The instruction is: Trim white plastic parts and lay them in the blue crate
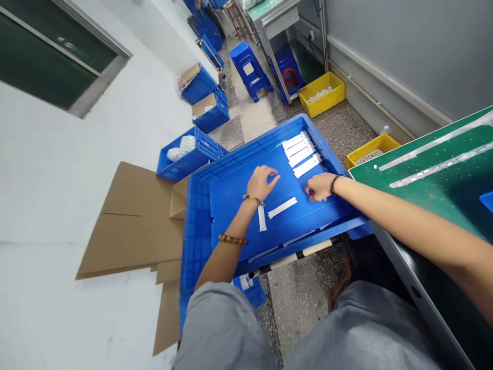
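Observation:
Over the blue sheet (234, 205) inside a large blue crate, my left hand (262, 181) is open, its thumb and fingers curved apart with nothing visible between them. My right hand (320, 187) is closed with the fingers curled under; whatever it may hold is hidden. Just beyond my right hand, several flat white strips (300, 151) lie side by side in the far right corner. A single white strip (282, 207) rests at a slant between the hands. Another white strip (262, 218) lies beside my left wrist, partly covered by it.
The crate's raised rim (246, 149) surrounds the sheet. A green-topped table (423, 180) stands at the right, near my right forearm. Cardboard sheets (138, 221) lean at the left. Smaller blue crates (181, 151), a blue stool (248, 67) and yellow bins (323, 95) stand beyond.

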The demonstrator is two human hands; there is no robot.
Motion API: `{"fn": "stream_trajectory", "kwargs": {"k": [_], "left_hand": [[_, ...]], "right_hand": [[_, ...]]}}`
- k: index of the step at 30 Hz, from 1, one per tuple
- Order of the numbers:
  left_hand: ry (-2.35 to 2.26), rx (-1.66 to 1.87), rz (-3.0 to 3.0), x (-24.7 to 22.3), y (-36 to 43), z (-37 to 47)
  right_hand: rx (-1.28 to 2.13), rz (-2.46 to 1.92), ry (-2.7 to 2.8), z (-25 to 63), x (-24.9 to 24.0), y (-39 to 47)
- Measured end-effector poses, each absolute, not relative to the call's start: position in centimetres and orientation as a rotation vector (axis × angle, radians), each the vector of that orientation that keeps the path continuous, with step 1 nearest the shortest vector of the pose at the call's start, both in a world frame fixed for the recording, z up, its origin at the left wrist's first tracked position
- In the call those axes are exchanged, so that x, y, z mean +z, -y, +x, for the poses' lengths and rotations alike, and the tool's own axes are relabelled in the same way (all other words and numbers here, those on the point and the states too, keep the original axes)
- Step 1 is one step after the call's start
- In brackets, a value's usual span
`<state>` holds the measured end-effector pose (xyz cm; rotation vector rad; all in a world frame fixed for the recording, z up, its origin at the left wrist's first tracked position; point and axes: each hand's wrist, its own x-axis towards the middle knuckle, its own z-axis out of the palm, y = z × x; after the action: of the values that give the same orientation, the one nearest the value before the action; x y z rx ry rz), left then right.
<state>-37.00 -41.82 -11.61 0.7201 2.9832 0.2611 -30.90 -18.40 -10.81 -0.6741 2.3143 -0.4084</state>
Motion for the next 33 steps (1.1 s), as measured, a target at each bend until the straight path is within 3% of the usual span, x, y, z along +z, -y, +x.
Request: {"fn": "stream_trajectory", "kwargs": {"k": [7,16,21,27,33], "left_hand": [[-2.809,0.120,0.300,-11.7,50.9,-30.3],[-2.940,0.262,0.513,-12.0,46.1,-31.7],[-2.854,0.323,0.930,-12.6,43.2,-31.1],[-2.637,0.303,1.191,-14.3,42.5,-30.8],[-2.776,0.312,1.183,-14.8,43.4,-31.7]], "right_hand": [[-0.529,-1.051,-2.461,-30.1,-11.6,20.3],[-0.334,-0.749,-2.507,-30.9,-11.8,18.8],[-0.243,-0.562,-2.553,-31.3,-11.6,17.8],[-0.329,-0.741,-2.551,-30.9,-11.4,18.9],[-0.348,-0.772,-2.577,-31.1,-11.9,19.2]]}}
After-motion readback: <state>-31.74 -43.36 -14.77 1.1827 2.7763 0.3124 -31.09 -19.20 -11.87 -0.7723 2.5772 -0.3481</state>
